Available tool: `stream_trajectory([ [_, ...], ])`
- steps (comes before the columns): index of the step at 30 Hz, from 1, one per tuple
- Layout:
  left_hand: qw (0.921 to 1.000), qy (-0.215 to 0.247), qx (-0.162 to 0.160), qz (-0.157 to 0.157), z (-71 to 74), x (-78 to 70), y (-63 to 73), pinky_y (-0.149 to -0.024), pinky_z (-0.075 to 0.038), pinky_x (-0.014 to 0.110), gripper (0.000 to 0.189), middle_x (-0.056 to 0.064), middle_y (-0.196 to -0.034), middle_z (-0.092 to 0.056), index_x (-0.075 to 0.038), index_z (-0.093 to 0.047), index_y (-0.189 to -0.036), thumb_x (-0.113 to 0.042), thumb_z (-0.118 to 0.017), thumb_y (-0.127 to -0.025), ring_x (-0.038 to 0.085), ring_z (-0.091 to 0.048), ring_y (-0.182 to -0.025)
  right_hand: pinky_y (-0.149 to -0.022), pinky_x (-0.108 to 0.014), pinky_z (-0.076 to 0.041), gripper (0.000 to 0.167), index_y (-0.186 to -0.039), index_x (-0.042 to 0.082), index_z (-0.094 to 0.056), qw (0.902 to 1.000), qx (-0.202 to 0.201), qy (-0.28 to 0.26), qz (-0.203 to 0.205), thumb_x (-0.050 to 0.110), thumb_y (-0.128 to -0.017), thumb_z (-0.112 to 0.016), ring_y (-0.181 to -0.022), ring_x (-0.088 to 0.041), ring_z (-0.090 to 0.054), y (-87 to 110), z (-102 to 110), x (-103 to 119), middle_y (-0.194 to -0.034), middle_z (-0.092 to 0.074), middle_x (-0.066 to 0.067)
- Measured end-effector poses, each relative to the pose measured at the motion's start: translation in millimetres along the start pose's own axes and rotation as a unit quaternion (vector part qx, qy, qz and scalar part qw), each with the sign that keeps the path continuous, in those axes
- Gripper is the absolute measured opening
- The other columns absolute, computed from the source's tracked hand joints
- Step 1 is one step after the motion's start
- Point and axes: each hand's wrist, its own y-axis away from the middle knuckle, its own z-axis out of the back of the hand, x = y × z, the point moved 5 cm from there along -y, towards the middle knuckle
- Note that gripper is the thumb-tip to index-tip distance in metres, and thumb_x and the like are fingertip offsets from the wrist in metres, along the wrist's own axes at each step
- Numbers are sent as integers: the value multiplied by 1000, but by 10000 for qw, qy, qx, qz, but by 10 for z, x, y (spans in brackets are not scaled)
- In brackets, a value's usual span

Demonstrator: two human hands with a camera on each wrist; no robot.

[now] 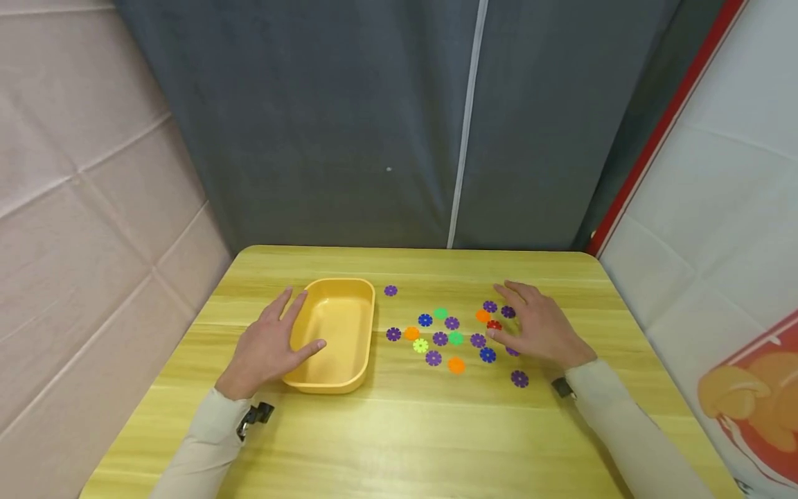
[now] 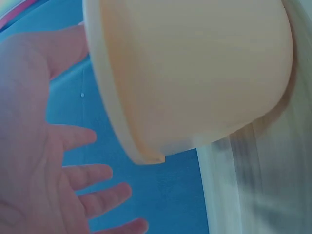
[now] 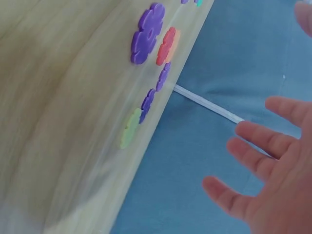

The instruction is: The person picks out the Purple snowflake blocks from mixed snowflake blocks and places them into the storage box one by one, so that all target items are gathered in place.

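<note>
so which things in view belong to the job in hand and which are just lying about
Likely part of the job:
yellow tray, near the left hand
coloured discs, some near the right hand

Just surroundings, it seems:
wooden table
dark curtain
red printed picture

On the bench (image 1: 386,443), the tray (image 1: 339,326) sits left, the discs (image 1: 440,338) scattered to its right. The left hand (image 1: 264,346) is at the tray's left side, the right hand (image 1: 544,327) over the rightmost discs. A curtain (image 1: 312,138) hangs behind the bench, between two walls (image 1: 81,242).
</note>
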Motion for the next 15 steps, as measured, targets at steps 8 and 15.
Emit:
stream_trajectory([
  [8, 9983, 570, 46, -91, -76, 84, 9, -93, -54, 68, 90, 23, -169, -32, -13, -35, -165, -61, -69, -97, 51, -48, -143, -116, -68, -39, 89, -162, 17, -41, 9956, 205, -828, -391, 59, -92, -75, -149, -39, -42, -40, -82, -135, -160, -48, -13],
  [15, 9936, 1105, -134, -197, -107, 157, -24, -105, -48, 68, 78, 27, -163, -37, -6, -45, -158, -47, -73, -98, 51, -48, -141, -118, -66, -37, 77, -159, 14, -45, 9931, 284, -1061, -409, 46, -96, -76, -147, -40, -44, -94, -122, -233, -158, -50, -14],
])
